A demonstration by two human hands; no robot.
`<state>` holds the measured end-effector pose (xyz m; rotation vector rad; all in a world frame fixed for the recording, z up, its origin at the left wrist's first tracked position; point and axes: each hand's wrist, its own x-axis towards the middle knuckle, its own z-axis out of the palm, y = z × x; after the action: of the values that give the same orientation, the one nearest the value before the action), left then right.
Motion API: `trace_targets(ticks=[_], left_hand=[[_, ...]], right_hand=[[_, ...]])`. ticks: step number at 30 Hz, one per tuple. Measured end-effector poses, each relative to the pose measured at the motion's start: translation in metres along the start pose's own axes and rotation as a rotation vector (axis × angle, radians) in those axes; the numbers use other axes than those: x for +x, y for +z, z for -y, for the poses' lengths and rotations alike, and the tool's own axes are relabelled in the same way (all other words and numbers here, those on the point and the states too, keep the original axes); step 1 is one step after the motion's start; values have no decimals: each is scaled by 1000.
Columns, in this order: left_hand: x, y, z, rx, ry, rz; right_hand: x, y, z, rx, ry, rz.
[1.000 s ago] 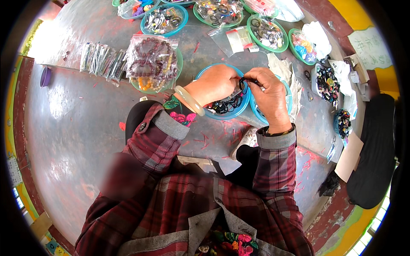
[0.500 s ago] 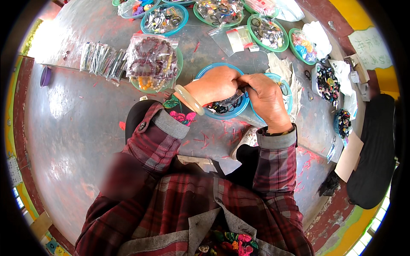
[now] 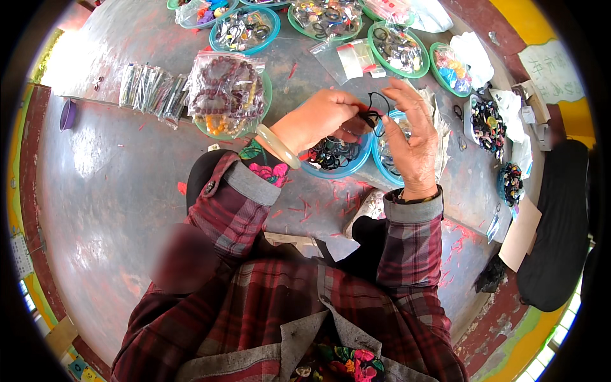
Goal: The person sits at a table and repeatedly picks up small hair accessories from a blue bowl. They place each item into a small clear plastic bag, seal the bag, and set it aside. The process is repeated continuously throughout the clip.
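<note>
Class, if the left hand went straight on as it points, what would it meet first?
Beyond its held black cord, the left hand would probably meet the right hand, though depth is unclear.

Matt black cord (image 3: 372,118), smooth glossy bangle (image 3: 278,146) (stone-like), shiny blue plastic bowl (image 3: 347,170), matt cloth sleeve (image 3: 410,254).

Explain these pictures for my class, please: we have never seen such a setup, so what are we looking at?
There is no machine here: a person works with two bare hands. A wide fisheye camera worn on the head looks down, so straight edges bend and the plaid sleeves come in from below. The left hand holds a looped black cord; the right hand is spread beside it, though whether it touches the cord is hard to tell. Below the left hand is a blue basket of dark bands. The grey surface also bears bagged dark red beads, slim packets and a purple bowl.
</note>
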<state>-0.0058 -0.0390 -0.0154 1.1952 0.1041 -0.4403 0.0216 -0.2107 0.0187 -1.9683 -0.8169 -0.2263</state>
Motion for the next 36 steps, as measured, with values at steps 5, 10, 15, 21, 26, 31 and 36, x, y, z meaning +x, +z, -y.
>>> trace_targets(ticks=[5,10,15,21,26,31,36], left_hand=[[-2,-5,-2,-279,43,30],[0,-12,-1,-464,160,65],[-1,-4,-3,-404,156,13],[2,-3,-1,-339,135,-25],[4,-4,2,-307,132,-18],[4,-2,2,-210,140,-43],[3,0,1,-146,119,-25]], right_hand=[[-5,-8,-3,56,100,-140],[-3,-7,-4,-118,27,-165],[-2,-3,0,-140,-34,-145],[-1,-1,1,-292,-141,-103],[1,4,5,-358,-158,-75],[-3,7,-9,-387,-124,-121],[-3,9,-10,-435,-69,-137]])
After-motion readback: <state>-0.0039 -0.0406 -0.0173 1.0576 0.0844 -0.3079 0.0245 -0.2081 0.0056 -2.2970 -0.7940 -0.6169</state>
